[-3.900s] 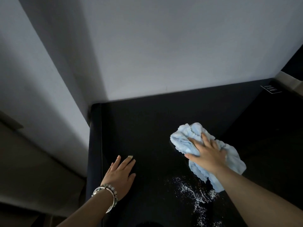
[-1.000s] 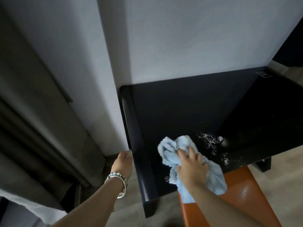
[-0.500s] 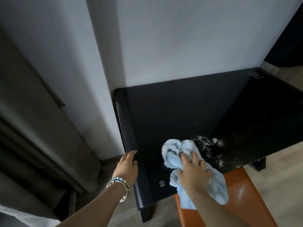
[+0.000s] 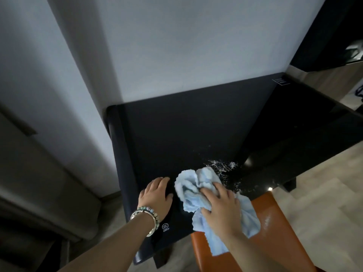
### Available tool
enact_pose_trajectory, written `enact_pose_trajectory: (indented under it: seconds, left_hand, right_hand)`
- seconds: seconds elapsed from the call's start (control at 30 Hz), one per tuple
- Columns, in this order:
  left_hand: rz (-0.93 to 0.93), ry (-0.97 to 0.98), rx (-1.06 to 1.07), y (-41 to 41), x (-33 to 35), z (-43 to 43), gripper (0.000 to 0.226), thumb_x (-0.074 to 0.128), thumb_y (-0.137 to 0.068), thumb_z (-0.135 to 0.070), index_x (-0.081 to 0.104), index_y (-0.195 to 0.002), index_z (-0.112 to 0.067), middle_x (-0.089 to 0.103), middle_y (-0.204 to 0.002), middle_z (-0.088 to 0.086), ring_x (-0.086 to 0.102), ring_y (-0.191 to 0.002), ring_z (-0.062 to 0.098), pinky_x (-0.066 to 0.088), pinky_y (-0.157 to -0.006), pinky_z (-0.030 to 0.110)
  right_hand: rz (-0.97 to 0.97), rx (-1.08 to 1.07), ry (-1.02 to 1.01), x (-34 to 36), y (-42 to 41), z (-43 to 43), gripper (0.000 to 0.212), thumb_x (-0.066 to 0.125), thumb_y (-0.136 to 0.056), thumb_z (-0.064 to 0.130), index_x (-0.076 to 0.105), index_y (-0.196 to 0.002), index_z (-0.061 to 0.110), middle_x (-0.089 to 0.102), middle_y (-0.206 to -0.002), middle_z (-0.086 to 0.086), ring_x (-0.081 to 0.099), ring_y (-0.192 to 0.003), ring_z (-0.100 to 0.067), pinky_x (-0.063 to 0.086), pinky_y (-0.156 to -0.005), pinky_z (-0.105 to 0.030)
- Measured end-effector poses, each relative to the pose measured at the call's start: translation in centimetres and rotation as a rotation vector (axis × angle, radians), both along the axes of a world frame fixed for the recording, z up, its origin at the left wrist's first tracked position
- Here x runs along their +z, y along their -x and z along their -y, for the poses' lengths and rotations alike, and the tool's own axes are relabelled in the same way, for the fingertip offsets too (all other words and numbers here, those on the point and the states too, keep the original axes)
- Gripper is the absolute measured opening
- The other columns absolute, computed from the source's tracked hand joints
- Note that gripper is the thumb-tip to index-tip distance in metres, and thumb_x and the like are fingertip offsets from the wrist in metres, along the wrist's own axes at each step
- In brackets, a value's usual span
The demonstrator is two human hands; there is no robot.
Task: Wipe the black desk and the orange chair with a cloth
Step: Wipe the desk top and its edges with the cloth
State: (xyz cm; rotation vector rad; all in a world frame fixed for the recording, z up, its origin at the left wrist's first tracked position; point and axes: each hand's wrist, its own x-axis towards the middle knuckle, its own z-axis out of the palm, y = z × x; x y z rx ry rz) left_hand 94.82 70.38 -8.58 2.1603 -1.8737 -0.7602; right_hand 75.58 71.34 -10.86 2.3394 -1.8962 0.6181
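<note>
The black desk (image 4: 192,122) stands against a white wall. A crumpled light blue cloth (image 4: 193,190) lies on its near edge, and part of it hangs over the orange chair (image 4: 275,218) below. My right hand (image 4: 222,207) presses on the cloth with its fingers spread over it. My left hand (image 4: 157,195), with bracelets at the wrist, lies flat on the desk top just left of the cloth. White powder specks (image 4: 222,165) are scattered on the desk just beyond the cloth.
A grey curtain (image 4: 39,183) hangs at the left beside the desk's rounded left edge (image 4: 119,150). Light wood floor (image 4: 324,193) shows to the right of the chair. A dark cabinet (image 4: 324,32) stands at the upper right.
My left hand has come up from the desk's left edge and now lies flat on the top. My right hand has slid the cloth slightly away from me, toward the powder.
</note>
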Motion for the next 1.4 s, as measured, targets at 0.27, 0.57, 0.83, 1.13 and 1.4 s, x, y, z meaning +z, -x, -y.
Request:
enact_pose_trajectory:
  seconds: [0.27,0.57,0.83,1.13,1.4]
  left_hand:
    - [0.193,-0.274,-0.173,5.2,0.5,3.0,0.073,0.036,-0.092,-0.056,0.005,-0.15,-0.024,-0.011,-0.156,-0.013,-0.012,-0.145,0.023,0.005,-0.113,0.057]
    - [0.222,-0.348,-0.249,4.4,1.4,3.7,0.075,0.04,-0.091,-0.055,0.005,-0.15,-0.025,-0.012,-0.155,-0.017,-0.01,-0.145,0.021,0.009,-0.115,0.051]
    - [0.345,-0.246,-0.23,5.2,1.1,3.4,0.069,0.036,-0.093,-0.053,0.01,-0.149,-0.024,-0.006,-0.156,-0.012,-0.001,-0.145,0.024,0.017,-0.115,0.048]
    - [0.356,-0.262,-0.127,4.0,0.5,4.9,0.087,0.042,-0.083,-0.068,-0.007,-0.147,-0.035,-0.025,-0.153,-0.009,-0.021,-0.142,0.03,0.007,-0.11,0.063]
    - [0.364,-0.288,-0.063,2.0,1.2,8.3,0.113,0.054,-0.067,-0.077,-0.02,-0.144,-0.037,-0.036,-0.148,-0.009,-0.028,-0.139,0.032,0.006,-0.107,0.068]
  right_hand:
    - [0.218,-0.19,0.368,4.9,8.0,6.6,0.037,0.051,-0.071,0.038,0.053,-0.105,0.023,0.06,-0.106,-0.019,0.058,-0.082,-0.036,0.05,-0.07,-0.04]
    - [0.348,-0.752,-0.628,2.4,16.8,8.0,0.057,0.047,-0.09,0.044,0.023,-0.141,0.037,0.022,-0.146,-0.006,0.033,-0.125,-0.038,0.036,-0.1,-0.055]
    - [0.185,-0.482,-0.536,2.6,11.7,6.2,0.034,0.051,-0.086,0.032,0.051,-0.12,0.029,0.056,-0.114,0.001,0.054,-0.101,-0.023,0.043,-0.078,-0.032]
    - [0.084,-0.721,-0.621,4.3,15.4,11.0,0.056,0.038,-0.093,0.047,0.017,-0.144,0.038,0.022,-0.152,-0.005,0.026,-0.134,-0.035,0.024,-0.109,-0.051]
    - [-0.004,-0.74,-0.544,1.8,14.0,14.0,0.064,0.035,-0.094,0.056,0.005,-0.147,0.037,0.01,-0.157,-0.01,0.021,-0.138,-0.037,0.018,-0.11,-0.055]
